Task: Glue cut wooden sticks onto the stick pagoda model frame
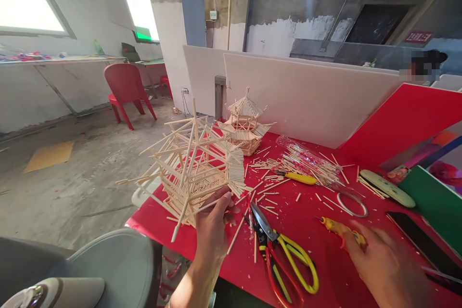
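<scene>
My left hand is closed on the near right edge of a pavilion model built from thin wooden sticks. The model is tilted, with bare roof ribs and one slatted roof section at its right. At the right, my right hand, blurred by motion, has its fingers around a yellow hot glue gun with an orange trigger, its nozzle pointing left. Between my hands lie scissors and yellow-and-red-handled pliers. A second, more fully roofed stick pavilion stands behind.
Loose sticks and a plastic bag of sticks cover the red table. A yellow utility knife, tape ring, green case and phone lie rightward. White boards rise behind; a grey stool stands left.
</scene>
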The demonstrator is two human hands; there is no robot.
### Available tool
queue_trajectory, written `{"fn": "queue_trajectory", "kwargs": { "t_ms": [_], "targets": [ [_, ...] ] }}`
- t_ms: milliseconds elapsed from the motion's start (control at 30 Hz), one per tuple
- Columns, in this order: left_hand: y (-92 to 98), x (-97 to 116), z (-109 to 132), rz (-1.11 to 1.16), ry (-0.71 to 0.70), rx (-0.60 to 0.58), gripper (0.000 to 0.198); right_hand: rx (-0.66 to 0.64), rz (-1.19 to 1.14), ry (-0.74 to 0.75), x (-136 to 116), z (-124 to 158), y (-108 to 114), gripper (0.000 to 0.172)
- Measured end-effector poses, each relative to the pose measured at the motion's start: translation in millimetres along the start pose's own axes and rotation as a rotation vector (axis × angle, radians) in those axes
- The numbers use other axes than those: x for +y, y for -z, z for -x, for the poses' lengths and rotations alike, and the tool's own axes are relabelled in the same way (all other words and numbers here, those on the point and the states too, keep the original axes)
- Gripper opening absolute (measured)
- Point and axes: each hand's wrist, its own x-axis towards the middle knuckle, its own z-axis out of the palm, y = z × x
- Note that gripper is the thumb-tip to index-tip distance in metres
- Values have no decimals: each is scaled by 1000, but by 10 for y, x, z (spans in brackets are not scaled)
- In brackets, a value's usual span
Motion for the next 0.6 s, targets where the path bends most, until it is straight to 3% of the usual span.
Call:
{"fn": "queue_trajectory", "kwargs": {
  "t_ms": [67,167,233,300,467,600],
  "targets": [
    [-6,-15,-3,25,-8,5,37,9,-237,107,-517,-94,193,41],
    [-32,-9,12,79,28,25,34,-109,-574,377,-1372,-280,374,25],
    [-50,8,30,125,65,26,30,-229,-691,496,-1837,-437,386,22],
    [-62,22,45,160,84,18,26,-395,-720,527,-2148,-601,317,18],
    [-49,6,39,184,90,4,26,-747,-659,493,-2390,-879,64,17],
    [-29,-20,25,175,104,11,30,-859,-660,497,-2404,-933,5,19]
  ]
}}
